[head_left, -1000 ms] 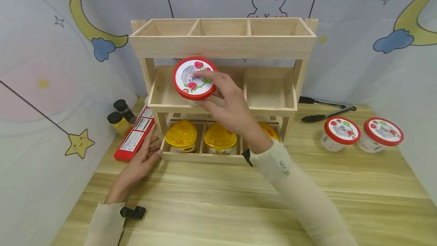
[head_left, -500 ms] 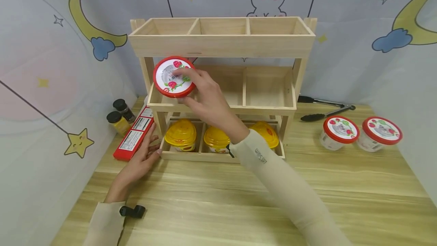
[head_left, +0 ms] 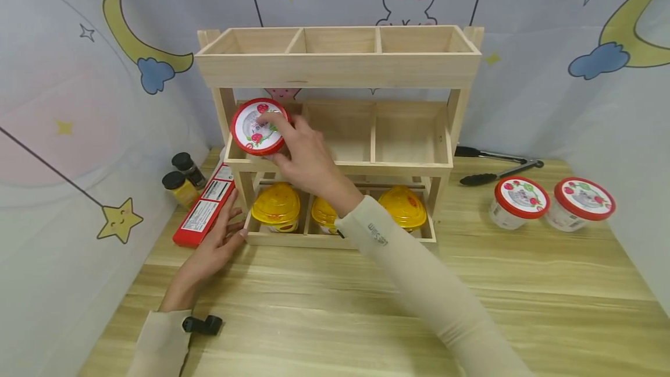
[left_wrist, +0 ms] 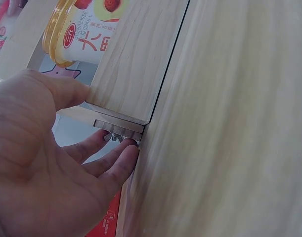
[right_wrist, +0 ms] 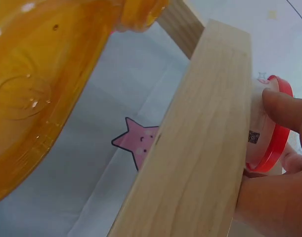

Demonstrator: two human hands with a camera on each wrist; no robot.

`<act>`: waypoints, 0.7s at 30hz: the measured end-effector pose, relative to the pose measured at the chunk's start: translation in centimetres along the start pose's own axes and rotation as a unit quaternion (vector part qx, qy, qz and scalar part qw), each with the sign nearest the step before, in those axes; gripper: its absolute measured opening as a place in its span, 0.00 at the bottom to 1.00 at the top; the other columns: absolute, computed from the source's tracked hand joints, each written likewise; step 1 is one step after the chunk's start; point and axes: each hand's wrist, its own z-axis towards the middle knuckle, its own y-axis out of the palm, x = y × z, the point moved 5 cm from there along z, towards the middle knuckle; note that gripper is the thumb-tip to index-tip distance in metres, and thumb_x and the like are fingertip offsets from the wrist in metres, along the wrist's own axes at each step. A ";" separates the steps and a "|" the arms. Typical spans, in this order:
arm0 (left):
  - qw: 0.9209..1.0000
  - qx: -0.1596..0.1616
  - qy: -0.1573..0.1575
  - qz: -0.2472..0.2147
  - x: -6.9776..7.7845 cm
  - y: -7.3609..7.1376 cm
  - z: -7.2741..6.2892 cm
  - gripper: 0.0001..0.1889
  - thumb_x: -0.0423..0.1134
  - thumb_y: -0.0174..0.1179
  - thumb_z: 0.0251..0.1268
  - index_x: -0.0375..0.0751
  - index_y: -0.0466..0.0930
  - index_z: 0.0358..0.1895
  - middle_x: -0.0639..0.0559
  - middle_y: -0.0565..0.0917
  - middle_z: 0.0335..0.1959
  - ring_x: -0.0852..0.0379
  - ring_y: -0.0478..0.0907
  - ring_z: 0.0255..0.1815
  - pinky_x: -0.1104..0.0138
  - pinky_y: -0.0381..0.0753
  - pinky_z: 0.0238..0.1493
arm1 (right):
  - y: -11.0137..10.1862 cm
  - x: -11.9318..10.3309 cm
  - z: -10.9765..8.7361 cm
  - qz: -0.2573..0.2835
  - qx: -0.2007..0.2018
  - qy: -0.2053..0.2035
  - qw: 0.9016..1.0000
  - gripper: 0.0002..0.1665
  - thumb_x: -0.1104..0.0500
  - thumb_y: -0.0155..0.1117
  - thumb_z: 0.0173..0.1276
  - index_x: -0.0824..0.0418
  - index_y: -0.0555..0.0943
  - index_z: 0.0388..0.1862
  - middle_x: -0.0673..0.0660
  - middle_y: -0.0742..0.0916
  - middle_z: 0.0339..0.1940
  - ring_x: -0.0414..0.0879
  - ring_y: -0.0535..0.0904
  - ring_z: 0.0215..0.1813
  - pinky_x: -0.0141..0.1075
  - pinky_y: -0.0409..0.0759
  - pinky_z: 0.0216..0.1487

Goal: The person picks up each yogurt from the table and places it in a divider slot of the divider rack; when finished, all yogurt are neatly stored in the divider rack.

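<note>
My right hand (head_left: 306,159) grips a white tub with a red lid and strawberry pictures (head_left: 257,127). The lid tilts toward me, with the tub in the left compartment of the middle tier of a wooden rack (head_left: 335,71). In the right wrist view, the thumb and fingers hold the red-rimmed tub (right_wrist: 262,123) behind a wooden board. My left hand (head_left: 220,243) is at the rack's lower left corner. The left wrist view shows its thumb at the board's edge and its bent fingers by a wing nut (left_wrist: 112,137).
Yellow-lidded cups (head_left: 276,207) fill the bottom tier. Two more red-lidded tubs (head_left: 520,199) stand at the right, near black-tipped tongs (head_left: 497,167). On the left lie a red box (head_left: 201,214) and two black-capped jars (head_left: 180,188).
My right hand has carried the red-lidded tub left, then lowered it a little toward the left compartment of the middle tier. The left hand has stayed at the rack's corner.
</note>
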 end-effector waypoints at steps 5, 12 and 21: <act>1.000 0.000 0.006 0.005 0.1 0.0 -0.1 0.49 0.33 0.53 0.84 0.67 0.26 0.89 0.24 0.53 0.85 0.18 0.68 0.77 0.28 0.68 0.76 | 0.1 0.0 -0.2 -0.024 0.005 0.009 1.000 0.33 0.60 0.68 0.75 0.44 0.73 0.77 0.60 0.78 0.76 0.56 0.73 0.76 0.52 0.71 0.79; 1.000 0.000 0.007 0.001 -0.2 0.0 0.0 0.49 0.34 0.53 0.85 0.66 0.26 0.89 0.24 0.54 0.84 0.18 0.68 0.77 0.28 0.68 0.76 | -0.4 0.4 -0.7 -0.016 0.014 0.045 0.999 0.36 0.61 0.67 0.74 0.41 0.75 0.78 0.65 0.69 0.84 0.62 0.62 0.81 0.55 0.68 0.82; 1.000 -0.004 0.002 -0.001 -0.2 -0.1 0.0 0.49 0.35 0.53 0.85 0.67 0.26 0.89 0.25 0.53 0.85 0.18 0.68 0.77 0.28 0.68 0.77 | -1.4 0.9 -1.7 0.017 0.022 0.044 0.999 0.42 0.54 0.72 0.70 0.40 0.69 0.81 0.64 0.71 0.83 0.62 0.67 0.81 0.61 0.72 0.80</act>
